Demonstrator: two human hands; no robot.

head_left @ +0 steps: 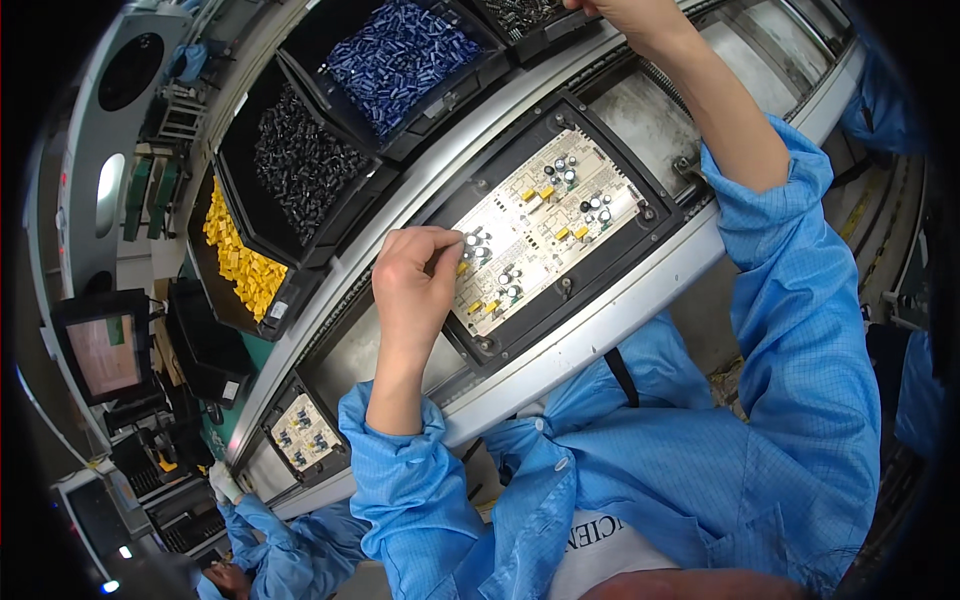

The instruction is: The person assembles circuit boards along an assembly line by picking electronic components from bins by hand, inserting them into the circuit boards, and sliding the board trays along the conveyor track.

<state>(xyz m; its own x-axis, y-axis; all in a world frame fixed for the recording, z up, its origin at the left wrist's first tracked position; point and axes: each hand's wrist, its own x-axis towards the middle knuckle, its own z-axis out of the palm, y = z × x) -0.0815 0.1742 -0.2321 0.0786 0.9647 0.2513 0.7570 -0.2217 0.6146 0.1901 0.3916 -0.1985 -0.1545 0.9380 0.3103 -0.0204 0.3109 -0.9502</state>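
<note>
A pale circuit board (pixel 510 215) lies in a black carrier frame (pixel 655 165) on the conveyor line in front of me. Small round capacitors and yellow block components (pixel 563 234) stand on it in clusters. My left hand (pixel 415 280) is at the board's left edge, thumb and forefinger pinched together beside a cluster of capacitors (pixel 475 243). What sits between those fingertips is hidden. My right hand (pixel 635 15) is at the top edge of the view, beside a bin of small metallic parts (pixel 522 14). Its fingers look curled and are partly cut off; their contents cannot be made out.
Beyond the conveyor rail (pixel 440 175) stand black bins of blue parts (pixel 400 65), black parts (pixel 300 160) and yellow parts (pixel 240 265). Another board (pixel 302 432) sits in a carrier further left. A co-worker in blue (pixel 290 550) and a monitor (pixel 103 350) are also at the left.
</note>
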